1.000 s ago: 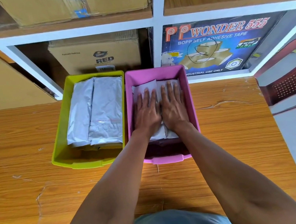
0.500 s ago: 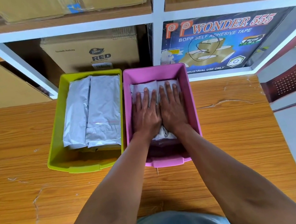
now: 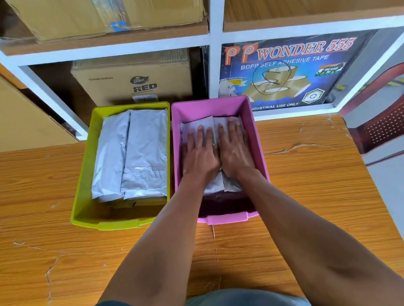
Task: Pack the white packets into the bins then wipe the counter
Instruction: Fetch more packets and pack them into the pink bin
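Observation:
Two bins stand side by side at the back of the wooden counter. The yellow-green bin on the left holds a stack of white packets. In the pink bin lie more white packets. My left hand and my right hand lie flat next to each other on those packets, fingers straight and pointing away from me, pressing down. Both hands cover most of the pink bin's packets.
Behind the counter runs a white shelf unit with cardboard boxes and a blue tape carton. A dark red plastic chair stands past the counter's right edge. Grey floor lies to the right.
Both hands stay flat on the packets in the pink bin. The view has shifted slightly; nothing else has moved.

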Action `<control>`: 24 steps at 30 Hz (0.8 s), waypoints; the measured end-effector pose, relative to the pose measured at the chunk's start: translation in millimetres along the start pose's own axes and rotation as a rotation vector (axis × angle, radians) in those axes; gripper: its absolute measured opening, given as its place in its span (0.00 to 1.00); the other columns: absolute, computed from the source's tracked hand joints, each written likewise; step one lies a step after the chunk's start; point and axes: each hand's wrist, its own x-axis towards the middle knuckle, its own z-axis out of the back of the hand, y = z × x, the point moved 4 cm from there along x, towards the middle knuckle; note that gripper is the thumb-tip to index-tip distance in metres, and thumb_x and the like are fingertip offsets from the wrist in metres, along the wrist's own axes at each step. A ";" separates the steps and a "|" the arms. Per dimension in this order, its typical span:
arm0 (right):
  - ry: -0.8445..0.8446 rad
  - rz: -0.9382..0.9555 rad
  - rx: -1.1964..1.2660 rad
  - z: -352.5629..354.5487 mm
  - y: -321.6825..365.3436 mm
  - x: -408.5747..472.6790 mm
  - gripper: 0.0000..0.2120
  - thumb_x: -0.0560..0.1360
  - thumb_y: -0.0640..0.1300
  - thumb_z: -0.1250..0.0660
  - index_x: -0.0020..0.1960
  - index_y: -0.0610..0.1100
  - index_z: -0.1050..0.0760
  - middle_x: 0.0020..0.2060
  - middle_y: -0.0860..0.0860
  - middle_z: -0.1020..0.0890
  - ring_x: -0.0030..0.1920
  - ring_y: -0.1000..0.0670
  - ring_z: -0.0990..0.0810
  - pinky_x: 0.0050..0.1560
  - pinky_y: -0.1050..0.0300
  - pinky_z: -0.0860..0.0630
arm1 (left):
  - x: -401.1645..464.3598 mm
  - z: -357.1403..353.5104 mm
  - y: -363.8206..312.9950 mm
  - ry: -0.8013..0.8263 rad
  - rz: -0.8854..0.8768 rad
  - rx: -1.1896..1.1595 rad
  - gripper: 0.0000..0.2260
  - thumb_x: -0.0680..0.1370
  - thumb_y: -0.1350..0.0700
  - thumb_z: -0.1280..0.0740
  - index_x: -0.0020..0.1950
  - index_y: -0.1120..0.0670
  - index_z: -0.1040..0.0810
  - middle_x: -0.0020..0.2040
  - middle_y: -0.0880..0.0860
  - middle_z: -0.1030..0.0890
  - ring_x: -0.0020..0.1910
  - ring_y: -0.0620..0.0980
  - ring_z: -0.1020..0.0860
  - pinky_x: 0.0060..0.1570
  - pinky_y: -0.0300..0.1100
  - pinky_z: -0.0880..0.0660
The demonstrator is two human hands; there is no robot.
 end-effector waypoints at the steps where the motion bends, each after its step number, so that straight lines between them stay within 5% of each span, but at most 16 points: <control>1: -0.013 0.001 0.017 7.2 3.1 -2.6 0.28 0.87 0.43 0.47 0.85 0.39 0.47 0.84 0.34 0.52 0.84 0.36 0.58 0.83 0.37 0.57 | -3.1 8.8 -4.4 -0.015 0.003 -0.011 0.28 0.88 0.49 0.50 0.87 0.54 0.52 0.87 0.56 0.53 0.86 0.58 0.56 0.83 0.58 0.58; 8: -0.161 0.018 0.041 50.1 21.8 -29.3 0.23 0.82 0.46 0.43 0.73 0.36 0.29 0.78 0.32 0.35 0.80 0.31 0.39 0.79 0.32 0.39 | -40.9 55.2 -18.2 -0.157 -0.048 -0.076 0.23 0.87 0.48 0.43 0.81 0.57 0.34 0.79 0.59 0.31 0.80 0.60 0.35 0.77 0.57 0.33; 12: -0.257 0.050 0.073 64.8 31.7 -39.2 0.19 0.78 0.36 0.36 0.69 0.37 0.27 0.71 0.32 0.28 0.73 0.31 0.30 0.72 0.34 0.29 | -65.9 77.4 -15.5 -0.267 -0.056 -0.065 0.18 0.86 0.50 0.40 0.74 0.57 0.28 0.71 0.58 0.24 0.71 0.60 0.27 0.64 0.58 0.23; 20: -0.298 0.192 0.155 77.4 85.6 -70.6 0.17 0.76 0.35 0.33 0.65 0.37 0.22 0.66 0.35 0.23 0.60 0.31 0.22 0.60 0.37 0.22 | -132.2 98.6 16.4 -0.484 0.147 -0.021 0.21 0.83 0.48 0.44 0.68 0.57 0.22 0.60 0.57 0.19 0.60 0.62 0.23 0.52 0.58 0.21; 24: -0.290 0.324 0.216 72.2 131.1 -100.8 0.18 0.77 0.44 0.43 0.63 0.42 0.21 0.61 0.42 0.21 0.57 0.36 0.21 0.58 0.40 0.22 | -186.4 100.3 38.6 -0.594 0.256 0.068 0.18 0.83 0.49 0.42 0.66 0.55 0.21 0.58 0.56 0.18 0.59 0.60 0.22 0.52 0.56 0.24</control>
